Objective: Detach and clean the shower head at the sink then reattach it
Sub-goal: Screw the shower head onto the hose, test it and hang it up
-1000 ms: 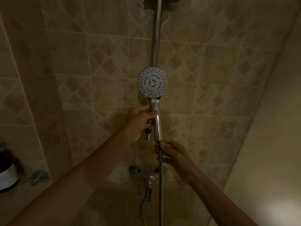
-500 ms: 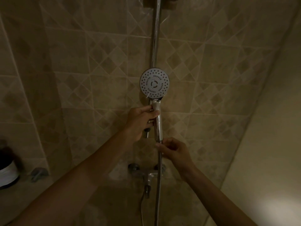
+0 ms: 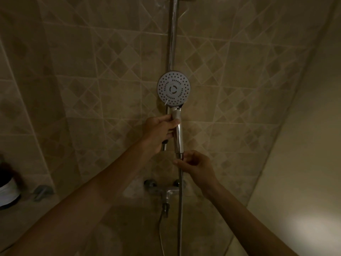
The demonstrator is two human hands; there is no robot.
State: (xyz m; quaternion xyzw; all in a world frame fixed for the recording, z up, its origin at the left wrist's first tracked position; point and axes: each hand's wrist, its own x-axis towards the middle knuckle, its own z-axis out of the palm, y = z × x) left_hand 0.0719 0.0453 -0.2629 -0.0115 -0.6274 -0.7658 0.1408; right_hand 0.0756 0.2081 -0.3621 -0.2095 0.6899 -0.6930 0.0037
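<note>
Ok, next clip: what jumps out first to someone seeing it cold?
The round shower head, centre frame against the tan patterned tiles, on the chrome rail. Just below it, the left hand grips the handle top while the right hand pinches the hose connection.

Right in front of me the tiled wall (image 3: 73, 89) carries a chrome rail (image 3: 173, 34) running straight up out of view, and the shower head (image 3: 173, 90) sits against that rail, face towards me, its handle pointing down. Lower down, the mixer tap (image 3: 169, 193) is fixed to the same wall, with the hose (image 3: 180, 209) hanging in front of its right end. Down on my left there's a ledge (image 3: 24, 209) with a dark container (image 3: 7, 183) with a white band, and just beside it a small grey object (image 3: 42, 191), too dim to make out.
</note>
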